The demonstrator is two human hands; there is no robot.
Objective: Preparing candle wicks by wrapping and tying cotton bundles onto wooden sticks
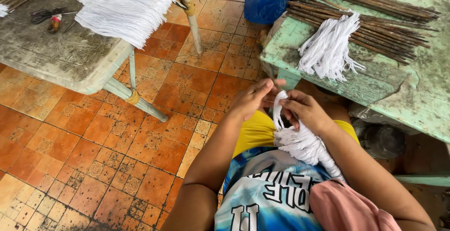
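White cotton string bundle [302,144] lies across the person's lap, its long axis running from the far-left end at the hands down toward the near right, over the yellow shorts [255,130]. Right hand [307,111] closes around the bundle's upper end, fingers curled tight on it; left hand [253,99] pinches a loop of strands just beside it, fingertips nearly closed. Another white string tassel [328,50] rests on brown sticks [375,20] on the green table [389,88]
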